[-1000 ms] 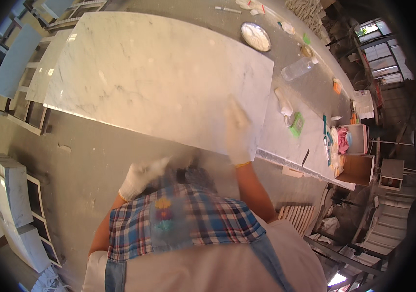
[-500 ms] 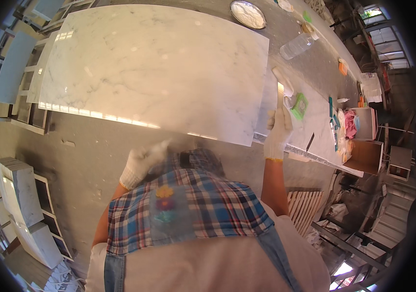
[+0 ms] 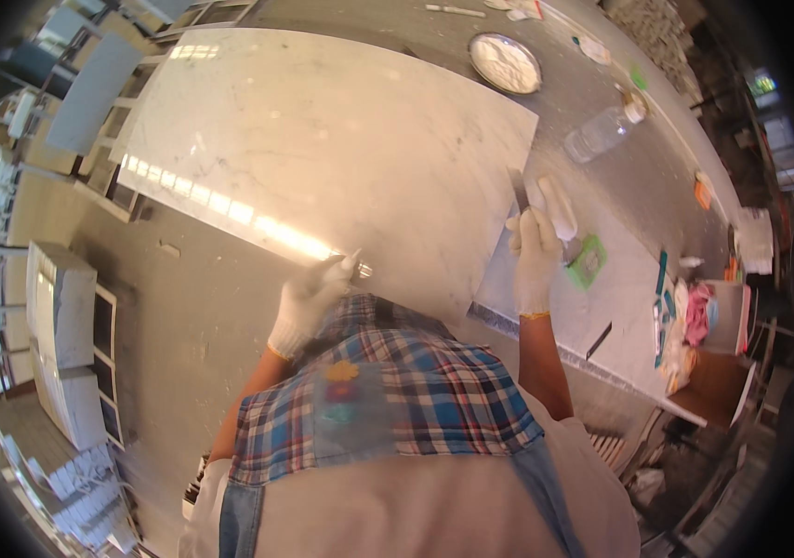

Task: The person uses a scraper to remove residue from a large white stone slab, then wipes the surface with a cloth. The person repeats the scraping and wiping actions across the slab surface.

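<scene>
A large white marble slab with grey veins lies in front of me. My left hand, in a white knit glove, is closed at the slab's near edge. A small shiny piece shows at its fingertips; I cannot make out its kind. My right hand, gloved too, grips a scraper with a flat, dark blade pointing away from me beside the slab's right edge. Right by that hand lie a long white object and a green-edged small box.
A second pale slab extends at the right. Beyond are a round dish of white powder and a clear plastic bottle. An open cardboard box stands far right. Stone blocks sit on a frame at left.
My left hand has risen from near my apron to the slab's near edge, a shiny piece now showing. The scraper blade looks darker and tilts left. The whole view has shifted.
</scene>
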Motion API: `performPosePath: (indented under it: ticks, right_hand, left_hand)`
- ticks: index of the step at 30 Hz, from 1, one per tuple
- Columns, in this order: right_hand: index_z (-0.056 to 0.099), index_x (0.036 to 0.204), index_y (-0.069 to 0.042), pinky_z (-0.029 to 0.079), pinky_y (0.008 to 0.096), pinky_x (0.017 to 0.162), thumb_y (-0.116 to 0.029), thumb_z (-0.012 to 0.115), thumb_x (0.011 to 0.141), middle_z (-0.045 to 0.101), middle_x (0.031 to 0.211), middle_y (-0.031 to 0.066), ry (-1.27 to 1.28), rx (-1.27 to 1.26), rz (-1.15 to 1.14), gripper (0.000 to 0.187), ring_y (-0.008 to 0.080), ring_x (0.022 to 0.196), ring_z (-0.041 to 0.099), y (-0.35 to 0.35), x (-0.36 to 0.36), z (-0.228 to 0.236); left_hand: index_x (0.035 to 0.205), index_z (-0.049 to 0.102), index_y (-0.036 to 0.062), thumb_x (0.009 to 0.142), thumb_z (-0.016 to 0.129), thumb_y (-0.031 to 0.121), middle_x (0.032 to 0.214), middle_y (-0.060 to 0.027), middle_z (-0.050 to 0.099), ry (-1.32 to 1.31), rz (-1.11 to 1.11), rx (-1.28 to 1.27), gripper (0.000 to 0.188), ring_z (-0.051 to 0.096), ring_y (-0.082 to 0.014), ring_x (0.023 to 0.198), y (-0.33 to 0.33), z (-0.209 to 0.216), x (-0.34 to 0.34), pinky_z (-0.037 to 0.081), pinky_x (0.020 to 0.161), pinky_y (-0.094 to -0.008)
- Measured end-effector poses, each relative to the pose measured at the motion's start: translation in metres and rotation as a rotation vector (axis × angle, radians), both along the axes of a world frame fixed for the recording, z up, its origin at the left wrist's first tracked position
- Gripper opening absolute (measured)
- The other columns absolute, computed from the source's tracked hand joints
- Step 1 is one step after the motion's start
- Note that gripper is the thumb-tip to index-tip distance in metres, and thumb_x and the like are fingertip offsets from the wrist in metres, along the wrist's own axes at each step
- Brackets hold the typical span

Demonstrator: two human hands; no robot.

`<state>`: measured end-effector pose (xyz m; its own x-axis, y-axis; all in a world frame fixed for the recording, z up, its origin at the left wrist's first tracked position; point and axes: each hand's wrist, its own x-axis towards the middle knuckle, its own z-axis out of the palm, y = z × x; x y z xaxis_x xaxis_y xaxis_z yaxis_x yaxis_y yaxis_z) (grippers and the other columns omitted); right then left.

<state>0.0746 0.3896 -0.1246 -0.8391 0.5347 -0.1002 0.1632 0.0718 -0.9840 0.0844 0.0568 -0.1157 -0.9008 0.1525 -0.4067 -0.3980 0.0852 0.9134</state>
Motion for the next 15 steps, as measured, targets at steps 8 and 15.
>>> performPosePath:
  ticks: [8,15]
  right_hand:
    - [0.070,0.111,0.003,0.048,0.0283,0.072,-0.020,0.060,0.102,0.070,0.091,0.0078,0.016,0.234,0.309,0.027,0.0125,0.078,0.060,-0.018,-0.032,-0.009]
    - [0.070,0.115,0.002,0.052,0.0358,0.088,-0.022,0.061,0.101,0.074,0.104,0.0174,0.105,0.425,0.384,0.029,0.0257,0.098,0.070,-0.040,-0.070,-0.016]
  left_hand:
    - [0.122,0.069,-0.0055,0.098,0.068,0.026,0.093,-0.0029,0.070,0.044,0.214,-0.200,0.040,0.061,-0.0085,0.083,0.021,0.006,0.016,0.051,0.077,-0.0239]
    - [0.111,0.071,-0.0043,0.096,0.069,0.030,0.080,-0.0085,0.070,0.157,0.414,-0.373,0.037,0.062,-0.0096,0.071,0.013,0.004,-0.006,0.050,0.065,-0.0279]
